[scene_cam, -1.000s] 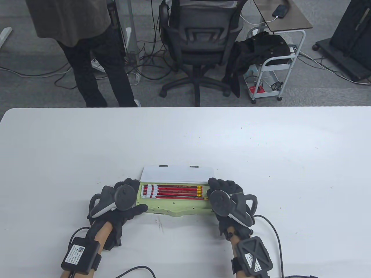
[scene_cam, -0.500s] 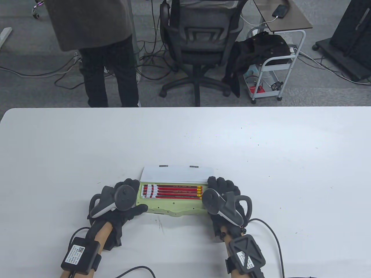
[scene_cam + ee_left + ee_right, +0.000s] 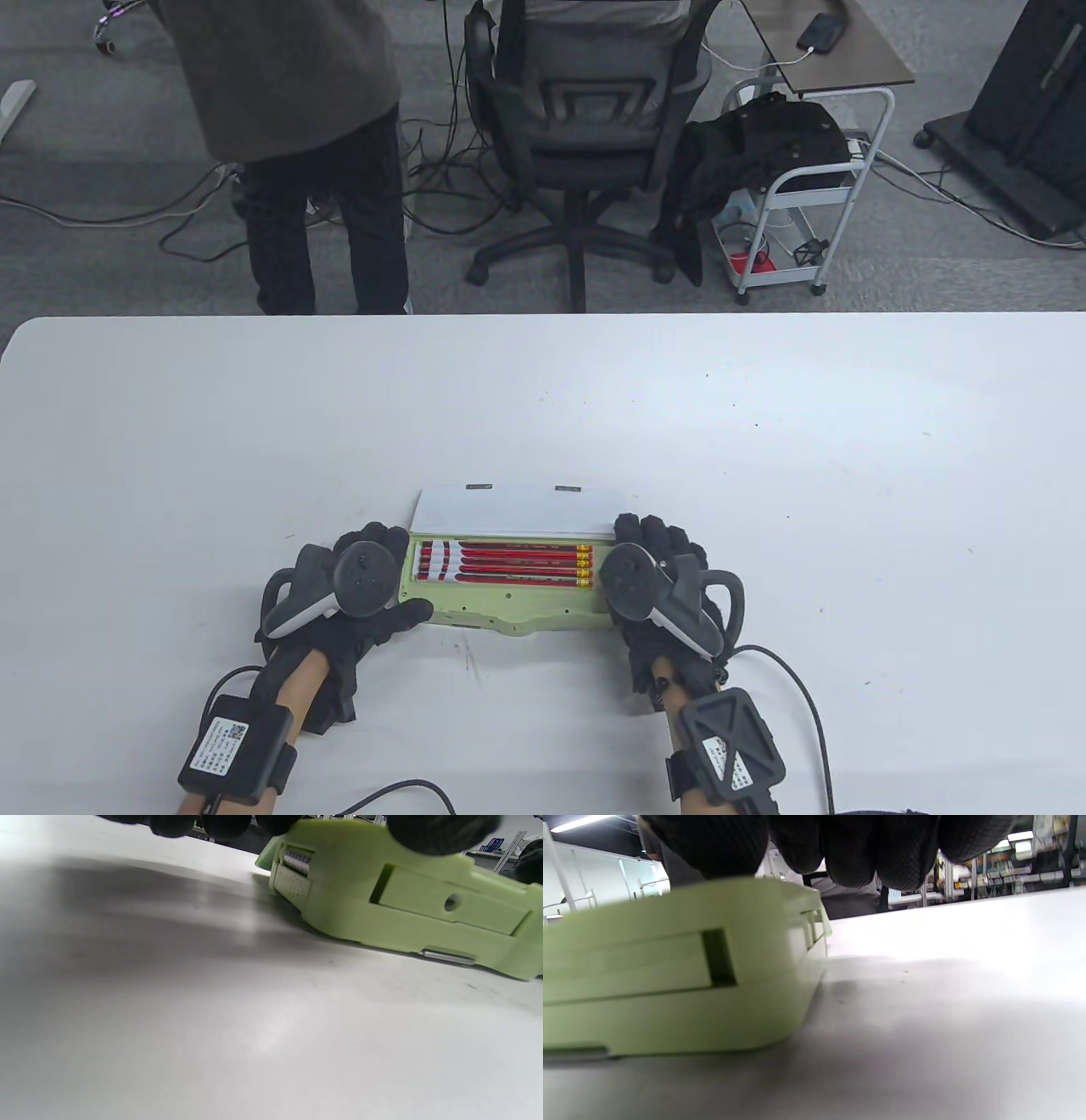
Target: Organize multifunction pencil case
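A light green pencil case lies open near the table's front edge, its white lid raised at the back. Several red pencils lie side by side in its tray. My left hand grips the case's left end, fingers curled over the far rim and thumb on the front rim. My right hand holds the right end, its fingers draped over the top edge. In the left wrist view, fingertips press on the green case. In the right wrist view, fingers hang over the case.
The white table stretches wide around the case. Beyond its far edge stand a person, an office chair and a white cart. Glove cables trail off the near edge by my wrists.
My right hand slid left against the case's right end, then settled slightly back to the right. The left hand and case stayed put. The person behind the table walked right.
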`<control>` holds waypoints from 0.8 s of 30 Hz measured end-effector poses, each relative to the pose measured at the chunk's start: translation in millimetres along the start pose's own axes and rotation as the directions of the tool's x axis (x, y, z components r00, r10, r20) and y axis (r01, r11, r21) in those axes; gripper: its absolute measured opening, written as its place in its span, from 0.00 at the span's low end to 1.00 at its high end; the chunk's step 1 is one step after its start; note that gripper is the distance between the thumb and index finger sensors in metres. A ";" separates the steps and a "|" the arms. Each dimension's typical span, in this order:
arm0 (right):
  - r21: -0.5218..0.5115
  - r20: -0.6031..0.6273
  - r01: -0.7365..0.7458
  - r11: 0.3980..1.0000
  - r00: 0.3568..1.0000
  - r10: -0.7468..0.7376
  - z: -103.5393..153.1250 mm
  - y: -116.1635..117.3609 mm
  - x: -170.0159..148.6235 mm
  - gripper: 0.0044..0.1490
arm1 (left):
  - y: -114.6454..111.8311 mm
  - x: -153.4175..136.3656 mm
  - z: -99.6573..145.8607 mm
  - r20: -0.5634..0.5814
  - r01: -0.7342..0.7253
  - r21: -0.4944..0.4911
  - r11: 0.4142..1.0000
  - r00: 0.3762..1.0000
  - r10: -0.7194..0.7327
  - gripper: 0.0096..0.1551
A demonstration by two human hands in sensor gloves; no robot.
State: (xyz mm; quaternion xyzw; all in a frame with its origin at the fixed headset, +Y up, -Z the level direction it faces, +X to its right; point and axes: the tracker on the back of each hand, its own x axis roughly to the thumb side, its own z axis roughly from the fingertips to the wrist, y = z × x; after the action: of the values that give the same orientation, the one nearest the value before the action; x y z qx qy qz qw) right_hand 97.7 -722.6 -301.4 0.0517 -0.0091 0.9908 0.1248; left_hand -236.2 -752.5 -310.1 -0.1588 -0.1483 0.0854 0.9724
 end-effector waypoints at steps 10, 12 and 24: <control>0.249 0.014 0.219 0.943 0.973 -0.230 3.3 -7.9 -22.8 0.60 | 0.6 -1.2 0.0 -0.004 -0.014 -0.006 1.000 1.000 0.014 0.60; 0.345 0.033 0.201 0.917 0.974 -0.226 1.6 0.0 -19.0 0.62 | 0.6 -1.6 0.1 -0.005 -0.017 -0.009 1.000 1.000 0.017 0.60; 0.400 0.057 0.108 0.910 0.988 -0.142 -0.1 14.3 -7.5 0.62 | 4.9 -5.3 0.6 -0.014 -0.059 -0.018 0.998 0.998 0.059 0.60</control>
State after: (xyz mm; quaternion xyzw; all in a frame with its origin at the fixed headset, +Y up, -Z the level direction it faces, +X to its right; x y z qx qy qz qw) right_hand 101.3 -738.3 -302.3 0.1183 0.1892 0.9590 0.1745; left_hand -242.0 -748.9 -312.6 -0.1726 -0.1380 0.1115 0.9689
